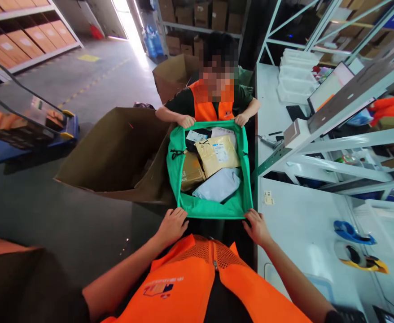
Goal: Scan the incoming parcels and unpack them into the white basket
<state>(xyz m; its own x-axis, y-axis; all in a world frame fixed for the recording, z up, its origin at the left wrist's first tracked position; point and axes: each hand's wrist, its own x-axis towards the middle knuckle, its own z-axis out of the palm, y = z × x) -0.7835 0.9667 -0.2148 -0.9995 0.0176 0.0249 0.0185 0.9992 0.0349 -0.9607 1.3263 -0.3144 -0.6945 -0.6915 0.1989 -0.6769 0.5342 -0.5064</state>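
A green fabric bag (213, 211) is stretched into a square opening in front of me. My left hand (173, 225) grips its near left corner, fingers curled over the rim. At the near right corner, my right hand (257, 228) is closed on the same rim. Inside lie a yellow padded mailer (213, 157), a pale bluish plastic parcel (219, 185), a brown cardboard box (190, 170) and a dark parcel with a white label (197, 136). A black cord (177, 154) hangs at the left side. Across from me, a co-worker's two hands hold the far corners.
A large open carton (116, 157) stands left of the bag. To the right runs a white worktable (291, 215) with tape dispensers (353, 233) and a metal frame post (318, 125). A loaded trolley (25, 143) and box shelves (25, 40) are farther left.
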